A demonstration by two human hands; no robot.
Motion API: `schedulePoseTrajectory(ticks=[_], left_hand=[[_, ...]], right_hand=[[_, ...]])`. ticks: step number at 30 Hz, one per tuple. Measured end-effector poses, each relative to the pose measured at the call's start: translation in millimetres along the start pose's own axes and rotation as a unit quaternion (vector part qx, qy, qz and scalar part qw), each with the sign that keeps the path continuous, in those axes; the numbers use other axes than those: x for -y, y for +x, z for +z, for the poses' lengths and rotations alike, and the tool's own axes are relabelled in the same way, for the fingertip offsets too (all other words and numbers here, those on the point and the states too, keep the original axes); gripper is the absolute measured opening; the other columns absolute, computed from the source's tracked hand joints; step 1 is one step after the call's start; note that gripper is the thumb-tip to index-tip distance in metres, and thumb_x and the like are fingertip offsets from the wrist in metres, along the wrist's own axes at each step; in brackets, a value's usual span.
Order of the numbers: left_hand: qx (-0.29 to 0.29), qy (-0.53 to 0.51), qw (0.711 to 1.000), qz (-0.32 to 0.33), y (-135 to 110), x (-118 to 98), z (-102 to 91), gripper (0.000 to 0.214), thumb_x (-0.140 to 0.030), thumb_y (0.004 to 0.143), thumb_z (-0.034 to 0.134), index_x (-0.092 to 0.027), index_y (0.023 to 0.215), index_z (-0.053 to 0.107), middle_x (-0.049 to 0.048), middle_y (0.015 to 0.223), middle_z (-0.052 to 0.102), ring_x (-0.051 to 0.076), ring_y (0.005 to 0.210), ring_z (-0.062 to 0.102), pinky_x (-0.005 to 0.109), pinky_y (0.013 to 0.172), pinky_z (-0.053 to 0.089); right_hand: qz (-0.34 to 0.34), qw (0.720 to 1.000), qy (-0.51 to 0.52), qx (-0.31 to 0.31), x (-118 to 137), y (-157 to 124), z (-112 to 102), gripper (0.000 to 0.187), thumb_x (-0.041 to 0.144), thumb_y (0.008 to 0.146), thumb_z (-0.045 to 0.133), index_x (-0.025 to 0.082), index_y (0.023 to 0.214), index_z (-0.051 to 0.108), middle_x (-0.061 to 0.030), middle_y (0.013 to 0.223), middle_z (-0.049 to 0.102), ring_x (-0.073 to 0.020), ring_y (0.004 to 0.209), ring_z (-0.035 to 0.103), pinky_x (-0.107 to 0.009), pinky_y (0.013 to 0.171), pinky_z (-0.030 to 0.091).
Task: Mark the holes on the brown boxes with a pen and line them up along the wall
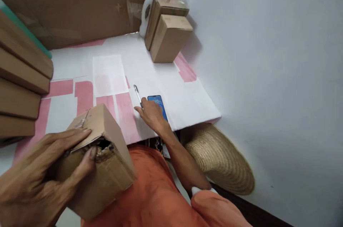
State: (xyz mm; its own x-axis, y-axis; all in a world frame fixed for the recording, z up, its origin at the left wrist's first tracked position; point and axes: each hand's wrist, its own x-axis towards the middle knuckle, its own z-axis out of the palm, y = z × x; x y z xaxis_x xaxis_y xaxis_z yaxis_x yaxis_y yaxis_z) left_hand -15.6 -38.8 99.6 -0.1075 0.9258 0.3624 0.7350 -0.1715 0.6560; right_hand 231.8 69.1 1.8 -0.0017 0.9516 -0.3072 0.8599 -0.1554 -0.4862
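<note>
Reaching right hand [151, 114], fingers curled at pen [137, 94] beside phone [158, 104]; left hand [40, 173] fingers grip torn box [104, 162]. Pinch pen mid-barrel, keep box steady.

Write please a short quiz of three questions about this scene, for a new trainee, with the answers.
1. True or false: the left hand holds a torn cardboard box.
2. Which thing do the right hand fingers touch?
A. the pen
B. the white bottle
C. the straw hat
3. Fill in: the phone with the blue screen lies partly under the right ____.

Key
1. True. Its grip is over the torn top edge.
2. A. The fingertips are at the near end of the pen.
3. Hand.
</note>
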Motion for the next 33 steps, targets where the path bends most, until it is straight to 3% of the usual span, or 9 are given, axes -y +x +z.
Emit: schedulePoseTrajectory(ticks=[6,8,11,13,15,17,19,23,33], left_hand=[[0.010,0.008,1.000,-0.001,4,-6,1.6,0.030,-0.063,0.086,0.077,-0.041,0.106,0.085,-0.0031,0.104,0.083,0.027,0.087,0.075,0.046,0.085,0.060],[0.008,-0.005,1.000,0.002,6,-4,1.9,0.029,-0.061,0.088,0.077,-0.040,0.107,0.085,-0.0020,0.105,0.083,0.028,0.090,0.076,0.046,0.089,0.061],[0.020,-0.032,0.999,-0.004,10,-1,2.2,0.028,-0.057,0.090,0.077,-0.037,0.107,0.086,0.0004,0.106,0.083,0.029,0.095,0.076,0.048,0.092,0.064],[0.026,-0.042,0.999,0.008,13,2,2.0,0.027,-0.055,0.091,0.077,-0.036,0.107,0.086,0.0002,0.107,0.084,0.028,0.095,0.077,0.046,0.091,0.064],[0.026,-0.044,0.999,0.011,17,4,1.7,0.027,-0.054,0.091,0.077,-0.035,0.108,0.086,-0.0003,0.108,0.084,0.027,0.095,0.077,0.045,0.091,0.065],[0.025,-0.044,0.999,0.007,19,6,1.6,0.027,-0.054,0.092,0.077,-0.034,0.108,0.085,-0.0002,0.108,0.083,0.027,0.094,0.076,0.045,0.091,0.065],[0.029,-0.043,0.999,0.005,21,7,2.1,0.029,-0.055,0.091,0.077,-0.034,0.108,0.086,0.0005,0.106,0.083,0.028,0.093,0.076,0.046,0.092,0.065],[0.035,-0.053,0.998,0.004,22,7,3.6,0.029,-0.053,0.089,0.079,-0.034,0.109,0.086,0.0011,0.107,0.083,0.029,0.096,0.076,0.050,0.096,0.065],[0.021,-0.037,0.999,0.020,14,5,8.4,0.029,-0.050,0.089,0.079,-0.032,0.111,0.084,0.0016,0.111,0.081,0.028,0.098,0.075,0.047,0.098,0.063]], right_hand=[[0.052,0.999,-0.016,0.006,-5,27,16,0.027,0.006,0.101,0.053,0.001,0.122,0.070,-0.0370,0.126,0.073,-0.0419,0.121,0.074,-0.046,0.094,0.053],[0.039,0.999,0.007,0.011,-9,30,19,0.021,0.006,0.097,0.054,0.006,0.109,0.072,-0.0323,0.119,0.077,-0.0386,0.115,0.076,-0.043,0.090,0.054],[-0.007,0.995,0.094,0.023,-10,27,15,0.009,0.019,0.098,0.056,0.017,0.098,0.065,-0.0130,0.091,0.080,-0.0250,0.082,0.078,-0.034,0.071,0.056],[-0.058,0.964,0.260,0.025,-4,18,7,0.008,0.031,0.098,0.059,0.023,0.099,0.056,-0.0018,0.078,0.075,-0.0173,0.058,0.069,-0.028,0.054,0.050],[-0.109,0.895,0.433,0.015,8,2,-5,0.018,0.038,0.096,0.063,0.026,0.100,0.051,0.0013,0.078,0.075,-0.0148,0.051,0.066,-0.026,0.047,0.047],[-0.145,0.847,0.512,0.002,24,-19,-18,0.021,0.043,0.097,0.064,0.027,0.104,0.053,-0.0014,0.089,0.079,-0.0169,0.060,0.073,-0.029,0.054,0.056],[-0.169,0.838,0.518,-0.003,41,-42,-26,0.024,0.049,0.104,0.057,0.027,0.113,0.061,-0.0057,0.106,0.082,-0.0224,0.087,0.081,-0.039,0.076,0.067],[-0.223,0.838,0.497,0.040,66,-78,-23,0.037,0.051,0.099,0.071,0.031,0.130,0.070,-0.0072,0.142,0.072,-0.0317,0.140,0.066,-0.057,0.120,0.053],[-0.204,0.852,0.480,0.046,76,-86,-4,0.048,0.033,0.095,0.066,0.032,0.142,0.063,-0.0059,0.122,0.075,-0.0325,0.130,0.069,-0.054,0.115,0.058]])
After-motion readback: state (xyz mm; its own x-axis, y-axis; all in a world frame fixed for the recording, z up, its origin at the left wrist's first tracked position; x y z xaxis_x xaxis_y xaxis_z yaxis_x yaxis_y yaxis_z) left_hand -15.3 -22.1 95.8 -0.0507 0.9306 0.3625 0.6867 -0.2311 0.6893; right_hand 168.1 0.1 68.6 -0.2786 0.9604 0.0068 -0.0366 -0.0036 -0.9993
